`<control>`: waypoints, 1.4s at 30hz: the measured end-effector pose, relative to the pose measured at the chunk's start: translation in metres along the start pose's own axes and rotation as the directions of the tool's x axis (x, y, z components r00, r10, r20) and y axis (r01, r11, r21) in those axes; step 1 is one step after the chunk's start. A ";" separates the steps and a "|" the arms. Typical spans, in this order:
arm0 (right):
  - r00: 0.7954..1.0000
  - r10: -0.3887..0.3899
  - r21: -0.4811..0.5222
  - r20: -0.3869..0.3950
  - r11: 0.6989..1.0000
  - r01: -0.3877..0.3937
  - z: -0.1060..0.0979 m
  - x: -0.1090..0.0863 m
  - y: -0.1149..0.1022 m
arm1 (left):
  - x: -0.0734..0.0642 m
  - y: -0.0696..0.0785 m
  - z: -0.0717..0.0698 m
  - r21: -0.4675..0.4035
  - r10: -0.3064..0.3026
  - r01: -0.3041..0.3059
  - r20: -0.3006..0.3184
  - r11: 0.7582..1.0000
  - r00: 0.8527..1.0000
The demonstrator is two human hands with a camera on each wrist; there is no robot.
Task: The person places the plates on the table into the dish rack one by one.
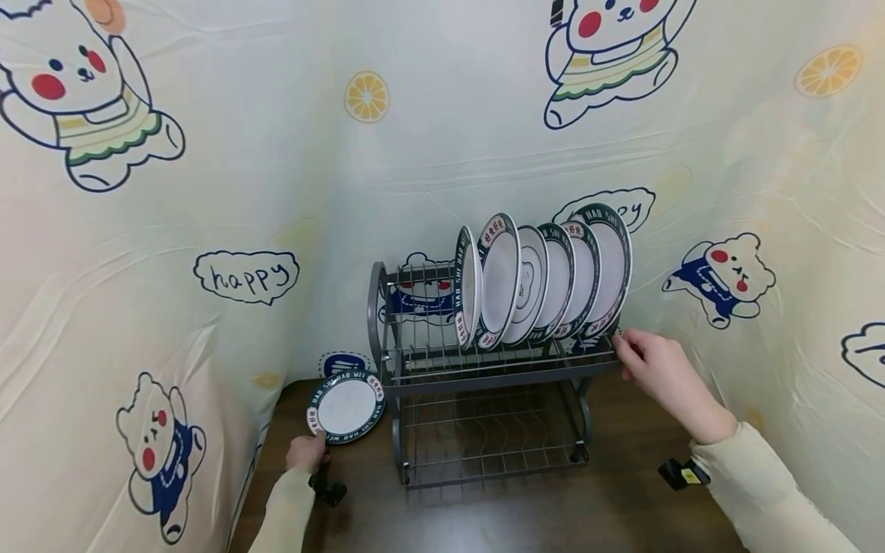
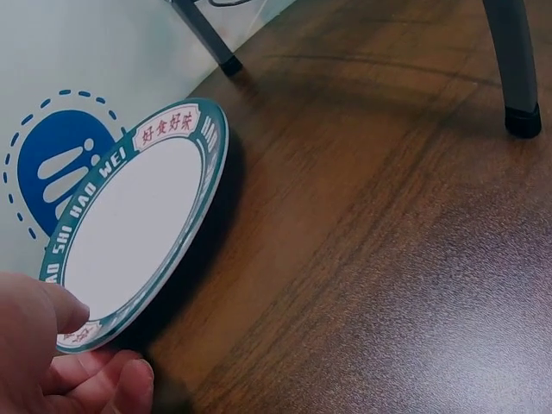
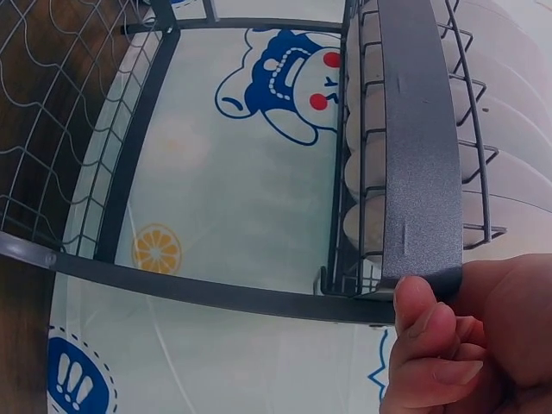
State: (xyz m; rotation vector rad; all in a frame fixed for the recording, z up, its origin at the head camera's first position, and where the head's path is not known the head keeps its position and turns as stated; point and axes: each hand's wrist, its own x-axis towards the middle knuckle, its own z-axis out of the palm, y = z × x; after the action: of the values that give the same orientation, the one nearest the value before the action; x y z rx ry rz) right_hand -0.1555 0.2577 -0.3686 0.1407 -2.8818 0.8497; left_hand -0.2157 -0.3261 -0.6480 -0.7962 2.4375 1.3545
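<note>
In the head view my left hand [image 1: 306, 453] pinches the near rim of a white plate [image 1: 346, 408] with a green lettered border. The thumb lies on the plate's face and the other fingers are beneath it in the left wrist view, where the plate [image 2: 138, 228] is tilted above the table. To its right stands a grey metal dish rack [image 1: 484, 378] with two tiers. Several matching plates [image 1: 499, 280] stand on edge in the upper tier, toward the right. My right hand [image 1: 653, 365] grips the right front corner of that tier, at the end of the rail [image 3: 423, 155].
Beneath the rack is a dark brown wooden table [image 1: 498, 514]. A pale cloth [image 1: 415, 177] printed with bears and orange slices hangs behind and at both sides, close to the rack. The lower wire tier [image 1: 491, 434] bears no plates.
</note>
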 end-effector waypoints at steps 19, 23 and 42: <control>1.000 -0.013 -0.035 -0.028 0.999 0.012 0.000 0.000 -0.001 | 0.006 0.002 0.000 -0.132 -0.029 0.026 -0.017 0.991 0.999; 1.000 -0.014 -0.033 -0.023 0.999 0.013 0.001 0.000 -0.001 | 0.005 0.002 -0.001 -0.152 -0.019 0.017 -0.013 0.988 1.000; 0.999 -0.048 -0.065 -0.010 0.997 0.047 0.000 0.002 -0.001 | 0.014 -0.005 -0.002 -0.240 0.121 -0.126 -0.036 0.963 0.992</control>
State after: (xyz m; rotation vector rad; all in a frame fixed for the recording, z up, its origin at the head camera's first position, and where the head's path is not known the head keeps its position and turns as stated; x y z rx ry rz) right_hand -0.1572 0.2569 -0.3682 0.1963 -2.8783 0.7456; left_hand -0.2247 -0.3349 -0.6564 -0.7235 2.4031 1.7236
